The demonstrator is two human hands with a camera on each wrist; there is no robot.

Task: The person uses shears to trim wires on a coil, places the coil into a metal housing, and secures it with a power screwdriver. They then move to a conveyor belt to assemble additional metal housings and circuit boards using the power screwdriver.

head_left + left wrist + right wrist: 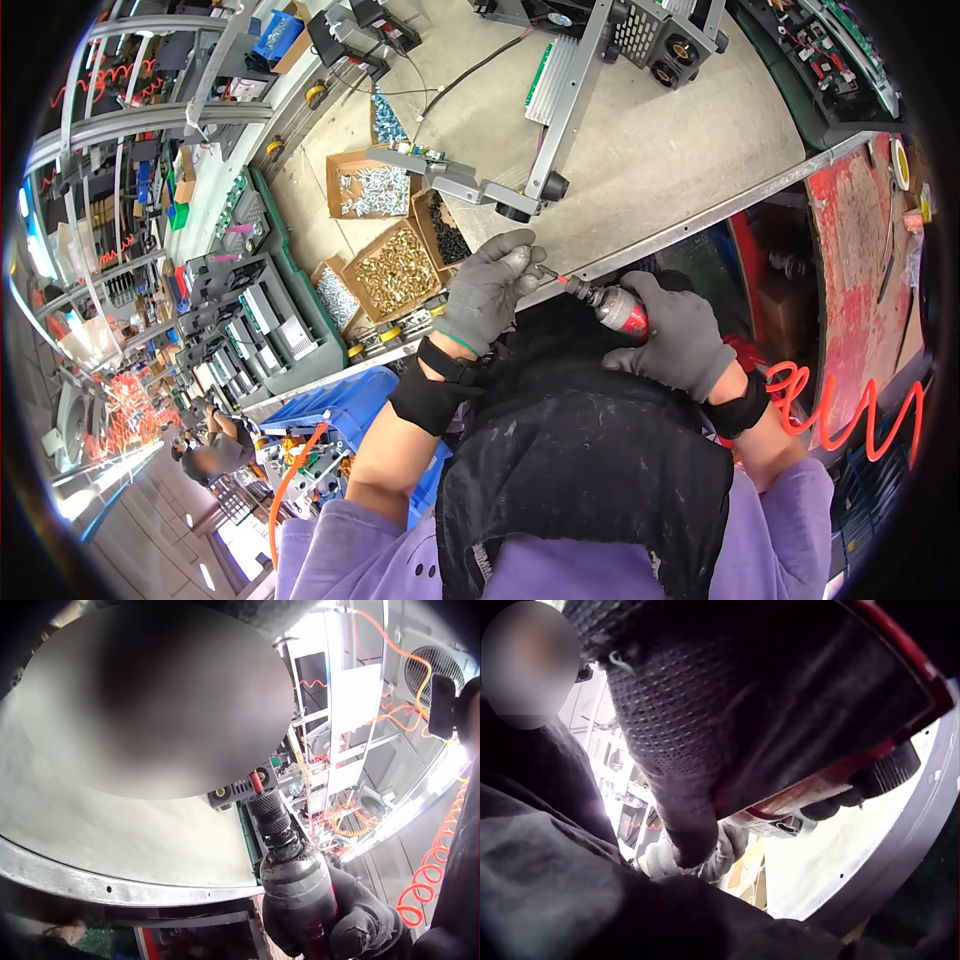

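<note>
My right hand (pixel 680 335), in a grey work glove, grips a red-and-black power screwdriver (pixel 622 311) whose bit (pixel 563 279) points left. At the bit's tip, the gloved left hand (pixel 482 300) has its thumb and fingers drawn together on a small metal piece, mostly hidden by the fingertips. Both hands are above the apron, beside the bench's front edge. The left wrist view shows the knurled chuck (pixel 268 814) and the right glove (pixel 364 919) round the tool. In the right wrist view, the left glove (pixel 727 855) appears past the dark right glove (pixel 679 750).
Cardboard trays of silver screws (pixel 375 190), brass-coloured screws (pixel 395 272) and black screws (pixel 447 230) stand left on the bench (pixel 680 150). A metal frame (pixel 570 125) with fans lies behind the hands. An orange coiled hose (pixel 850 420) hangs at right; a blue bin (pixel 335 400) stands at left.
</note>
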